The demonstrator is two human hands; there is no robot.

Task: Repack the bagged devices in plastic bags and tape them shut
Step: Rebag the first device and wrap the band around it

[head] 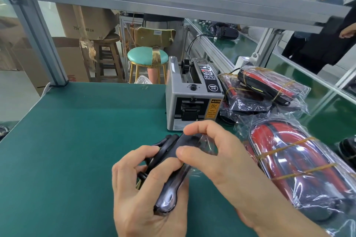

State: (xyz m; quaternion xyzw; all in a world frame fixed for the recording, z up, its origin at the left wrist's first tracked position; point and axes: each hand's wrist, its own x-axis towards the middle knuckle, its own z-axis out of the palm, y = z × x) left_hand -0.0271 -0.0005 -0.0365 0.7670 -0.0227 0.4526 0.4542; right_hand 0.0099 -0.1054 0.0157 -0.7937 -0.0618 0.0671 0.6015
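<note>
A black device in a clear plastic bag point(169, 184) is held over the green table point(77, 140), just in front of the grey tape dispenser point(192, 94). My left hand point(142, 194) grips the device from below and from the left, fingers curled round its edge. My right hand point(217, 161) pinches the bag's far flap between thumb and fingers on top of the device. The device's underside is hidden by my left palm.
Bundles of red and black bagged devices bound with rubber bands lie at the right point(300, 167) and behind them point(267, 86). An aluminium frame post point(42, 44) stands at the table's far left corner. Stools, cardboard boxes and standing people are beyond the table.
</note>
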